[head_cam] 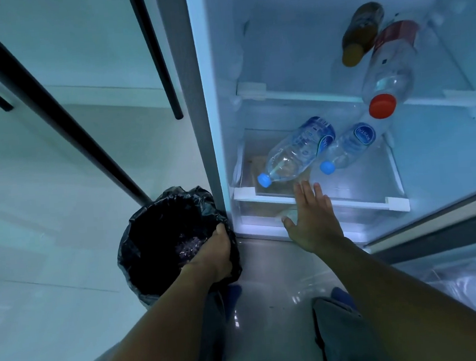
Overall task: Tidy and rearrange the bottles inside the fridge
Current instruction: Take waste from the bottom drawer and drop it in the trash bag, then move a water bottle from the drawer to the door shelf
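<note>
Two clear water bottles with blue caps lie on the fridge's lower glass shelf [347, 191]: a larger one [294, 152] on the left and a smaller one [346, 149] to its right. On the shelf above, a clear bottle with a red cap [389, 80] lies pointing outward, beside a brown bottle [362, 32] further back. My right hand [312, 220] is open with fingers spread, just in front of the lower shelf's edge, below the two blue-capped bottles and touching neither. My left hand [214, 254] grips the rim of a black bin bag [161, 236].
The bin lined with the black bag stands on the floor left of the fridge, against its side wall [195, 97]. Black table legs [159, 52] stand further left. The open fridge door [450, 219] runs along the right. My knees are at the bottom.
</note>
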Tool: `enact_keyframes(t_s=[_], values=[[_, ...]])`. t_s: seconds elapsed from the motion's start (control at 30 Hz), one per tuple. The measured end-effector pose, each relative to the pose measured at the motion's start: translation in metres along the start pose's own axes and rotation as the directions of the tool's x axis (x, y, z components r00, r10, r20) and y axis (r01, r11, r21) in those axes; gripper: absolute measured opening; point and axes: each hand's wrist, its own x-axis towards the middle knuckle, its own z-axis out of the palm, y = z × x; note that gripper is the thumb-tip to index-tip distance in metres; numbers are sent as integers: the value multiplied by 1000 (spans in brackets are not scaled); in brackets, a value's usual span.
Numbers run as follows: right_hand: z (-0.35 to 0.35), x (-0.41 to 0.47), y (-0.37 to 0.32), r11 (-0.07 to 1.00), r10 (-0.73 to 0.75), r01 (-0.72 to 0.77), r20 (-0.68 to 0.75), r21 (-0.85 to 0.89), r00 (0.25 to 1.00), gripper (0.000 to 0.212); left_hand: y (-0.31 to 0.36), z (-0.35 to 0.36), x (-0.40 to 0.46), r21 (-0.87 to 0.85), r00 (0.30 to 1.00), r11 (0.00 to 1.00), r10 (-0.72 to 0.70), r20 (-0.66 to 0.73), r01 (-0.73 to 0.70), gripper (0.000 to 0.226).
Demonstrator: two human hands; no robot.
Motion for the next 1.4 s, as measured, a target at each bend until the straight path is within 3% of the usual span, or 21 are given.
enact_keyframes(t_s=[0.17, 0.3, 0.37, 0.47, 0.63, 0.8, 0.97, 1.17, 1.23, 1.4], values=[[-3, 1, 3, 1000, -13, 13, 21, 0, 1000, 80, 1, -10, 3, 84, 999, 996, -37, -15, 39, 59], [-7, -1, 6, 1000, -27, 26, 47, 8, 999, 78, 11, -19, -4, 192, 971, 980, -3, -239, 50, 52], [-9, -2, 7, 999, -28, 27, 59, 19, 998, 77, 20, -21, -5, 188, 939, 982, 77, -335, -13, 38], [-10, -3, 7, 999, -34, 32, 70, 31, 997, 76, 35, -21, 0, 113, 909, 981, 187, -372, -156, 28], [-12, -6, 8, 997, -63, 60, 63, 42, 996, 75, 68, -16, 9, 14, 856, 950, 288, -429, -313, 41], [-14, -5, 7, 996, -68, 65, 50, 59, 996, 73, 91, -22, 23, -298, 848, 907, 107, -520, -298, 44], [-19, 0, 3, 982, -26, 12, 74, 191, 997, 70, 109, -37, 42, -477, 905, 862, -52, -423, -173, 52], [-41, 6, 12, 953, -5, -23, 93, 302, 996, 60, 117, -35, 46, -594, 904, 796, -165, -395, -114, 28], [-43, 5, 13, 924, 21, -54, 89, 379, 996, 61, 119, -36, 40, -604, 869, 783, -186, -458, -150, 24], [-48, 3, 11, 859, 92, -121, 81, 497, 992, 62, 122, -41, 18, -531, 702, 754, -132, -700, -388, 18]])
